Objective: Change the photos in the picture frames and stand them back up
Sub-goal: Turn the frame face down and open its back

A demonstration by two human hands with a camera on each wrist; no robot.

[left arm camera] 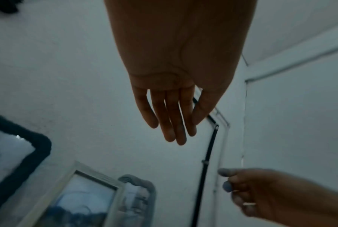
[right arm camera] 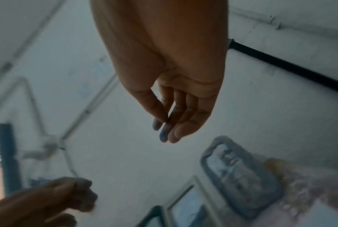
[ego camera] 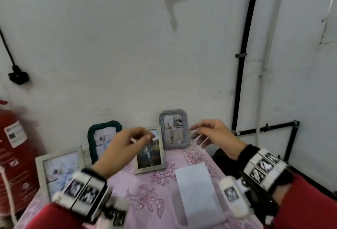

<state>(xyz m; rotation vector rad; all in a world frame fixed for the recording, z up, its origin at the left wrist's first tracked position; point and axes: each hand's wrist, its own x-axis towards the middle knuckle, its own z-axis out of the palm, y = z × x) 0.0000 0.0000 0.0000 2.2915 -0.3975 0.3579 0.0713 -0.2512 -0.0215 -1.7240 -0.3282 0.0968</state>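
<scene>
Four picture frames stand at the back of a table with a pink flowered cloth (ego camera: 145,197): a large pale wooden frame (ego camera: 41,170), a dark green rope frame (ego camera: 91,137), a small grey wooden frame (ego camera: 162,154) with a waterfall photo, and a grey wavy frame (ego camera: 174,115). A white sheet (ego camera: 197,192) lies flat in front. My left hand (ego camera: 144,136) hovers empty before the small wooden frame (left arm camera: 98,173), fingers relaxed. My right hand (ego camera: 196,134) hovers empty just right of the wavy frame (right arm camera: 241,176), fingers loose.
A red fire extinguisher (ego camera: 16,155) stands left of the table. A white wall with black pipes (ego camera: 242,64) rises right behind the frames. The table's right edge runs close under my right wrist.
</scene>
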